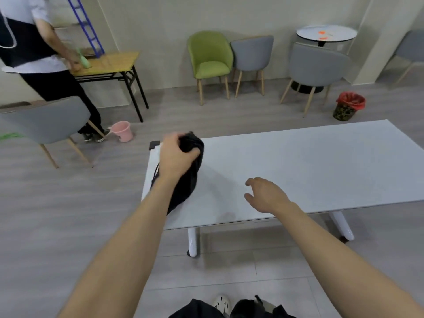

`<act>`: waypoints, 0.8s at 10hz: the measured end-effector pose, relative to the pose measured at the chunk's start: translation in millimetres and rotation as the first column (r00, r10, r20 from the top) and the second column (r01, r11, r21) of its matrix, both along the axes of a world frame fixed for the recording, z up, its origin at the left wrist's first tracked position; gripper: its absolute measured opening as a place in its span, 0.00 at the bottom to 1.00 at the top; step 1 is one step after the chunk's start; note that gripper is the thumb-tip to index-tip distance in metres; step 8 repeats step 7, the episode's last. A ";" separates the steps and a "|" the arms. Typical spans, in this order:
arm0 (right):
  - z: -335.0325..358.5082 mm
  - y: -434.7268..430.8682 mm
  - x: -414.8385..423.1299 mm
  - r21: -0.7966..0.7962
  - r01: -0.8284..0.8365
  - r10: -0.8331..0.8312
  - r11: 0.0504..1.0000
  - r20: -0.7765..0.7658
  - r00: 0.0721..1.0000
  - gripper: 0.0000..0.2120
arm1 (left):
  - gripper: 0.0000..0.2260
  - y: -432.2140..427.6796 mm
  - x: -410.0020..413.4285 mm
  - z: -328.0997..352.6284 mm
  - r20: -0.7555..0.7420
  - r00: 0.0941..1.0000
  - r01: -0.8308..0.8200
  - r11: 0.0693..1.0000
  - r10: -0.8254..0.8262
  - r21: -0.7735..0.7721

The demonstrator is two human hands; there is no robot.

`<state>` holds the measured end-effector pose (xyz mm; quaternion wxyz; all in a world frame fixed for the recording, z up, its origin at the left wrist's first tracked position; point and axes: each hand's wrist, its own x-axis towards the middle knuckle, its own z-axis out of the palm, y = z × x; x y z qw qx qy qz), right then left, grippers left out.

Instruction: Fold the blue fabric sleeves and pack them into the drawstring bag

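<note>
At the near left corner of the white tabletop [298, 161] lay the drawstring bag [191, 177], black, soft and bulging, its long axis running from the near edge of the tabletop away toward the far left corner, gathered mouth at the far end. Left hand [177, 157]: fingers [195, 154] closed around the bunched mouth, gripping it from above, apparently to keep the neck shut or to lift the bag by it. A black cord looped out beside the left wrist, over the table's left edge. Right hand [266, 195]: hovering just above bare tabletop to the right of the bag, apart from it, fingers loosely spread and holding nothing. No blue fabric sleeves showed anywhere; judged already packed inside, given the bag's fullness, though its contents could not be seen. Beyond: a green chair [210, 58], grey chairs, a pink bucket [122, 131] on the floor, a red-lined bin [349, 106], and another person standing at a wooden side table [110, 63].
</note>
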<state>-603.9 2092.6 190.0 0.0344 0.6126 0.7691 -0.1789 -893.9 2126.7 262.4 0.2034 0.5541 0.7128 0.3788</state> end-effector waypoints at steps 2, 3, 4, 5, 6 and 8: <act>-17.8 6.3 9.8 -0.086 0.095 -0.093 0.992 0.026 0.995 0.25 | 0.43 2.0 54.9 -107.6 -0.076 0.721 0.530 0.619 -0.689 -0.579; -25.5 10.2 14.7 -0.104 0.125 -0.123 0.987 0.033 0.992 0.25 | 0.35 -5.0 64.2 -130.4 -0.111 0.650 0.560 0.573 -0.752 -0.598; -23.7 14.6 18.8 -0.112 0.132 -0.130 0.985 0.019 0.991 0.26 | 0.28 -6.6 63.5 -140.9 -0.169 0.613 0.564 0.578 -0.772 -0.590; -3.3 22.3 29.4 -0.067 0.143 -0.145 0.987 -0.035 0.989 0.23 | 0.16 -15.7 58.9 -137.6 -0.310 0.661 0.526 0.716 -0.684 -0.458; 45.4 41.2 50.4 0.098 0.198 -0.178 0.975 -0.179 0.968 0.14 | 0.04 -28.9 42.2 -128.5 -0.387 0.778 0.423 0.868 -0.496 -0.262; 120.3 45.2 78.4 0.333 0.303 -0.144 0.893 -0.426 0.893 0.13 | 0.11 -68.7 18.5 -148.5 -0.424 0.825 0.283 0.923 -0.374 -0.263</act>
